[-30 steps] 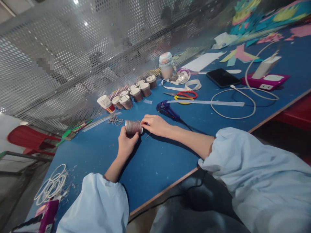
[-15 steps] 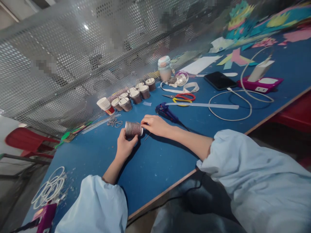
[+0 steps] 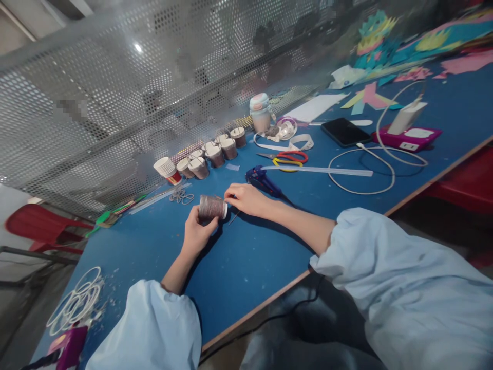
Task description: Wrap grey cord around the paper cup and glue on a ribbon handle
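My left hand point(image 3: 197, 229) grips a paper cup point(image 3: 212, 207) lying on its side above the table, its wall wound with grey-brown cord and its white rim facing right. At that rim, the fingertips of my right hand point(image 3: 243, 198) are pinched together. A short end of grey cord point(image 3: 234, 218) shows just below them, so the pinch seems to be on the cord, though the fingers cover the spot. Behind the right hand lies a blue hot glue gun point(image 3: 262, 181) with a long clear glue stick point(image 3: 319, 169) in it.
Several cord-wrapped cups point(image 3: 214, 154) stand near the mesh screen point(image 3: 127, 103), beside stacked paper cups point(image 3: 167, 170). Loose cord point(image 3: 182, 196), scissors point(image 3: 288, 160), a tape measure point(image 3: 302, 141), a bottle point(image 3: 261, 114), a phone point(image 3: 345, 132) and a pink power strip point(image 3: 410, 139) lie around.
The cup has turned slightly in my left hand, and its rim shows a little more. My right hand stays at the rim. The view has shifted slightly.
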Motion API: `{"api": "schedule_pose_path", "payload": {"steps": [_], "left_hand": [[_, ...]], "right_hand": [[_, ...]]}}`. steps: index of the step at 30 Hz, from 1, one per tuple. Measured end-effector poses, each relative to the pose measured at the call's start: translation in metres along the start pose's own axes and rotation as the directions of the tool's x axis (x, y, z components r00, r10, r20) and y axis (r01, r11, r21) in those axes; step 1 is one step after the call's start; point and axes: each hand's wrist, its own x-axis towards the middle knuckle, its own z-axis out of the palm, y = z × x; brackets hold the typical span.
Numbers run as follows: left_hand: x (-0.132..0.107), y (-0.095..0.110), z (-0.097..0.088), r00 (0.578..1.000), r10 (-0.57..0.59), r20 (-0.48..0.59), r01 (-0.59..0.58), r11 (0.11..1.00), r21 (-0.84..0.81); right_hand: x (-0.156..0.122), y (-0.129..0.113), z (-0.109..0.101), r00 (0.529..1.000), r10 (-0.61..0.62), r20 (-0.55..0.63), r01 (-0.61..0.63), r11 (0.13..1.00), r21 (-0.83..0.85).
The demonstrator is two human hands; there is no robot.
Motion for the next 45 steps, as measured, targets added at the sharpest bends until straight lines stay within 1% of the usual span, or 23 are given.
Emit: {"api": "schedule_pose_path", "payload": {"steps": [5,12,16,21,25,28,33,37,41,45], "left_hand": [[0.001,0.000,-0.002,1.000,-0.003,0.013,0.004,1.000,-0.021],[-0.001,0.001,-0.004,0.999,-0.034,0.025,0.036,0.995,-0.095],[-0.002,-0.001,-0.006,0.998,-0.053,0.015,0.055,0.985,-0.166],[0.000,-0.011,-0.008,0.998,-0.068,-0.014,0.064,0.975,-0.215],[0.001,-0.018,-0.008,0.995,-0.091,-0.041,0.077,0.962,-0.262],[0.002,-0.020,-0.007,0.993,-0.114,-0.040,0.097,0.946,-0.310],[0.003,-0.018,-0.007,0.990,-0.140,0.004,0.130,0.908,-0.399],[0.004,-0.017,-0.008,0.986,-0.159,0.042,0.161,0.887,-0.432],[0.008,-0.017,-0.012,0.986,-0.149,0.078,0.168,0.888,-0.428],[0.012,-0.014,-0.017,0.989,-0.120,0.087,0.144,0.919,-0.368]], "right_hand": [[0.002,0.000,-0.003,1.000,0.021,0.014,-0.021,0.999,0.025],[0.003,0.001,-0.006,0.997,0.050,0.050,-0.053,0.995,0.079],[0.005,0.002,-0.005,0.992,0.081,0.095,-0.094,0.985,0.143],[0.006,0.004,-0.005,0.975,0.131,0.179,-0.175,0.950,0.258],[0.005,0.003,-0.007,0.958,0.153,0.243,-0.239,0.896,0.374],[0.004,0.002,-0.005,0.942,0.177,0.285,-0.298,0.831,0.470],[0.000,-0.003,-0.001,0.916,0.227,0.332,-0.390,0.698,0.600],[0.000,-0.007,-0.002,0.906,0.247,0.345,-0.419,0.645,0.639],[0.001,-0.007,-0.004,0.907,0.262,0.329,-0.418,0.656,0.628],[0.002,-0.005,-0.006,0.925,0.256,0.281,-0.376,0.728,0.573]]}}
